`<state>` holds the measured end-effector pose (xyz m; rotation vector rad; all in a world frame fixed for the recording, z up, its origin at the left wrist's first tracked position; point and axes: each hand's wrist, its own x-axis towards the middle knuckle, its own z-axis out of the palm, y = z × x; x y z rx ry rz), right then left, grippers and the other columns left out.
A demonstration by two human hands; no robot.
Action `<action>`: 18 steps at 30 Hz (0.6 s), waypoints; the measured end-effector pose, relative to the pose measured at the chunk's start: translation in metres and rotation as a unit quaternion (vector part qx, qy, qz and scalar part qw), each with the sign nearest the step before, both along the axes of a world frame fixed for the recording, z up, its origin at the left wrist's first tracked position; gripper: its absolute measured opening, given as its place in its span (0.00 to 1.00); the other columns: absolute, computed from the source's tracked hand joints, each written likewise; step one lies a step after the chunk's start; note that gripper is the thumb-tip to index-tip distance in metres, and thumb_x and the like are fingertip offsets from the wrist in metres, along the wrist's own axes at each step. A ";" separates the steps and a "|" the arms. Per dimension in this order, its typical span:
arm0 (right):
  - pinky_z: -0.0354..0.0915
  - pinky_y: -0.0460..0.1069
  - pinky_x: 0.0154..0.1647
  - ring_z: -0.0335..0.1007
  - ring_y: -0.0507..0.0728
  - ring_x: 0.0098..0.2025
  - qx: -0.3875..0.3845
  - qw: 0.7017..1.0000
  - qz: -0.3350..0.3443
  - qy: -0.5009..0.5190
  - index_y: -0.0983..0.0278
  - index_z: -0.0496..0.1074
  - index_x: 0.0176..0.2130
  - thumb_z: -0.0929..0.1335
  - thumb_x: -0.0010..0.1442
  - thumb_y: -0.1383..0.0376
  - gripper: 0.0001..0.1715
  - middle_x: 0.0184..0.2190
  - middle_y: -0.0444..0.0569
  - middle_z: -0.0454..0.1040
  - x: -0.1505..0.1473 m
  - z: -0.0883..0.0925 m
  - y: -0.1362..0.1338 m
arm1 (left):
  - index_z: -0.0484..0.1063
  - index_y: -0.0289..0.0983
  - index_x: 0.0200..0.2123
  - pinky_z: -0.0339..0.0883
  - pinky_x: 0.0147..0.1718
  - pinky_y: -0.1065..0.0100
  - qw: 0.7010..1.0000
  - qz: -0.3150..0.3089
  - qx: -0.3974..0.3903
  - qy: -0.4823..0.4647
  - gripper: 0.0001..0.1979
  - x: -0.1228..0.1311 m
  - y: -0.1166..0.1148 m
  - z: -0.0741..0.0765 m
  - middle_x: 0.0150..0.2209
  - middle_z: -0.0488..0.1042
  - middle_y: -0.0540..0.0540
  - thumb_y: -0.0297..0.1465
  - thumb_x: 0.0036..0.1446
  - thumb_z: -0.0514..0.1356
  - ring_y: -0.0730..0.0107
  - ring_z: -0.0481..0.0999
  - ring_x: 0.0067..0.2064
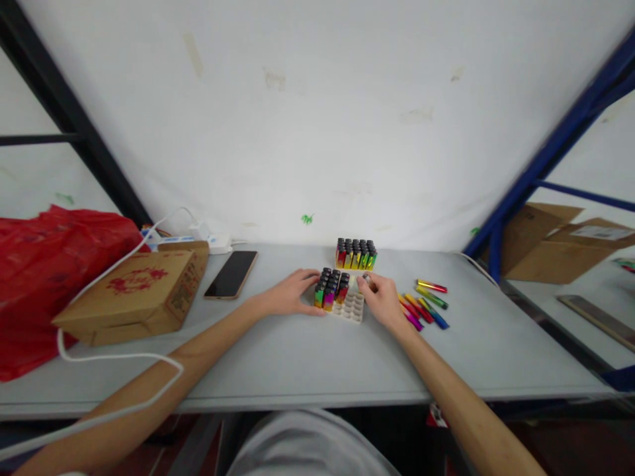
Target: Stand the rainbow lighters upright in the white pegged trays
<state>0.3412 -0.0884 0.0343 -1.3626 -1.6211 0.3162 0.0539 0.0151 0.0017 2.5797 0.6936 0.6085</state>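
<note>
A pale tray (353,308) with round pockets lies in front of me, its left part filled with upright black-topped lighters (328,288). My left hand (296,293) rests at the tray's left side, thumb and fingers spread around the lighters' edge. At the tray's right side, my right hand (380,296) is closed, fingertips pinching a small item with a grey metallic top; its lower part is hidden. Behind the tray stands a full block of colourful lighters (356,254). Several loose coloured lighters (432,297) lie to the right of my right hand.
A phone (231,274) lies left of my left hand. Farther left are a cardboard box (133,291), a red plastic bag (59,244) and a white cable (119,356) crossing over my left forearm. A power strip (218,243) sits by the wall; blue frame bars (560,135) rise at right.
</note>
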 end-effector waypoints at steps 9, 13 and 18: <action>0.60 0.50 0.34 0.62 0.55 0.27 0.016 0.998 0.053 -0.041 0.57 0.69 0.40 0.64 0.78 0.44 0.23 0.25 0.39 0.66 0.001 0.008 -0.006 | 0.78 0.39 0.71 0.66 0.77 0.44 1.000 -0.001 0.004 0.003 0.48 0.001 0.000 0.000 0.73 0.76 0.32 0.63 0.58 0.77 0.35 0.74 0.74; 0.67 0.52 0.39 0.71 0.58 0.34 0.063 0.991 0.088 -0.081 0.58 0.72 0.37 0.64 0.81 0.43 0.27 0.31 0.47 0.74 0.004 0.009 -0.005 | 0.77 0.39 0.71 0.66 0.77 0.43 1.000 -0.002 0.005 0.005 0.49 0.001 -0.001 0.001 0.73 0.75 0.32 0.63 0.58 0.77 0.36 0.74 0.74; 0.69 0.51 0.38 0.72 0.58 0.33 0.068 0.986 0.096 -0.119 0.59 0.75 0.35 0.66 0.81 0.44 0.29 0.30 0.48 0.76 0.007 0.010 -0.006 | 0.76 0.39 0.73 0.66 0.77 0.44 1.000 -0.005 0.006 0.006 0.49 0.000 -0.001 0.001 0.74 0.75 0.32 0.63 0.60 0.76 0.37 0.74 0.74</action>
